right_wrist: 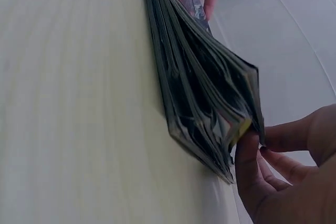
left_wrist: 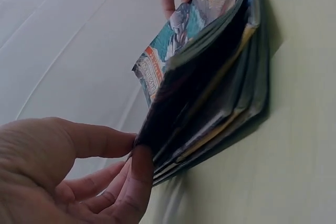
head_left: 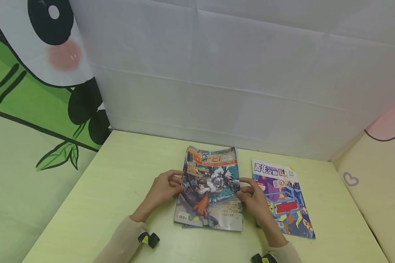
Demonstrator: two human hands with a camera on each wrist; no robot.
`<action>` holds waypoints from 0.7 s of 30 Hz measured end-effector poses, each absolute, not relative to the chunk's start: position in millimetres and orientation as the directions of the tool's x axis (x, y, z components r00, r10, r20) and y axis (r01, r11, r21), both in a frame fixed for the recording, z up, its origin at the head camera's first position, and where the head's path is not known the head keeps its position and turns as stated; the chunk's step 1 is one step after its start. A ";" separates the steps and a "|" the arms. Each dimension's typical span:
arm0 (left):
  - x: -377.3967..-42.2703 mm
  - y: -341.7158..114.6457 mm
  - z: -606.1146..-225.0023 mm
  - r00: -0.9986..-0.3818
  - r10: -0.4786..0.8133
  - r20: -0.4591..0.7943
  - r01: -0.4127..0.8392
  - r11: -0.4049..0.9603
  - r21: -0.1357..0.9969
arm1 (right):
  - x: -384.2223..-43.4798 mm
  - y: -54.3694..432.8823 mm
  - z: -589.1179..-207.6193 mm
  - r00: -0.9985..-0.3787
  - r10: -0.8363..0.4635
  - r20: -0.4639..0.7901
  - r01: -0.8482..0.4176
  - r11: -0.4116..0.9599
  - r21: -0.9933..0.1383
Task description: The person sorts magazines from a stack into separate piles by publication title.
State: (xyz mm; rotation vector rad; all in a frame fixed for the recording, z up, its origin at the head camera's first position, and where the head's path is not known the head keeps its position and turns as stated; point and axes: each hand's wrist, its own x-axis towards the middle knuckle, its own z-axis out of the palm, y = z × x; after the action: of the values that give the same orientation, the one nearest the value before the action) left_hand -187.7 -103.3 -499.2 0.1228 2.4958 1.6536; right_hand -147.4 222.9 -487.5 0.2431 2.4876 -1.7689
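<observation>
Clock centred on the stack, head view; one stack of rectangular paper magazines with blue-grey illustrated covers (head_left: 214,204) at the pale-yellow flat table (head_left: 128,164), its 12 o'clock end near the back edge; cannot tell whether the whole underside touches.
Left hand (head_left: 166,186) at 9 o'clock, finger gap narrow, pinching the stack's side edge; right hand (head_left: 254,197) at 3 o'clock, likewise pinching the opposite edge.
Step in hand, judged: steadying or squaring the stack two-handed; next move seems to call for matched pinches, lest loose layers splay.
Count: hands, two; stacks, one, at least two magazines, exact number unreadable; separate purple-and-white rectangular paper magazine (head_left: 288,208), one, near 3 o'clock.
</observation>
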 end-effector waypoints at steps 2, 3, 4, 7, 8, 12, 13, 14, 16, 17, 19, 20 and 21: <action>-188.6 -107.7 -496.6 -0.985 0.148 -0.090 -0.025 0.392 0.919 | -146.1 217.5 -486.8 -0.983 0.082 -0.161 0.178 0.285 -0.942; -189.4 -110.0 -495.3 -0.984 0.149 -0.093 -0.028 0.392 0.920 | -145.6 214.3 -486.1 -0.983 0.083 -0.163 0.179 0.265 -0.948; -190.2 -112.3 -494.2 -0.984 0.149 -0.096 -0.030 0.392 0.919 | -145.1 211.1 -485.1 -0.983 0.083 -0.165 0.180 0.244 -0.953; -193.1 -119.8 -492.7 -0.985 0.142 -0.100 -0.036 0.395 0.918 | -144.5 201.7 -482.3 -0.984 0.083 -0.157 0.171 0.212 -0.962; -194.1 -122.2 -492.4 -0.985 0.141 -0.100 -0.037 0.395 0.918 | -144.6 198.7 -481.1 -0.985 0.082 -0.151 0.165 0.203 -0.965; -196.6 -133.1 -490.6 -0.985 0.130 -0.111 -0.049 0.405 0.913 | -145.6 186.3 -477.4 -0.987 0.075 -0.143 0.154 0.173 -0.973; -197.1 -136.0 -489.5 -0.985 0.127 -0.114 -0.054 0.405 0.913 | -146.1 183.2 -476.8 -0.987 0.072 -0.143 0.153 0.163 -0.975; -197.6 -138.9 -488.2 -0.985 0.125 -0.116 -0.056 0.403 0.913 | -146.7 180.4 -477.1 -0.988 0.069 -0.139 0.148 0.154 -0.977; -198.7 -144.6 -485.1 -0.986 0.117 -0.118 -0.061 0.402 0.913 | -147.9 174.1 -476.7 -0.989 0.064 -0.133 0.141 0.147 -0.979; -199.4 -147.4 -483.3 -0.986 0.114 -0.118 -0.063 0.402 0.914 | -148.4 170.9 -476.6 -0.990 0.060 -0.125 0.133 0.143 -0.981; -200.5 -152.9 -480.0 -0.987 0.108 -0.123 -0.070 0.400 0.914 | -149.8 164.5 -476.8 -0.994 0.047 -0.103 0.109 0.144 -0.984; -201.2 -155.7 -478.6 -0.986 0.106 -0.126 -0.074 0.400 0.913 | -150.0 161.4 -476.6 -0.995 0.040 -0.092 0.097 0.147 -0.984; -201.7 -158.4 -477.6 -0.986 0.105 -0.129 -0.077 0.403 0.912 | -150.0 158.0 -475.5 -0.995 0.036 -0.088 0.093 0.146 -0.985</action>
State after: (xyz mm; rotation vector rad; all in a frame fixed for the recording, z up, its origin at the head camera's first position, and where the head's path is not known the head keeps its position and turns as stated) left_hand -201.7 -158.4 -477.6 0.0256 2.4884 1.6305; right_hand -150.0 158.0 -475.5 0.1313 2.3448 -2.0201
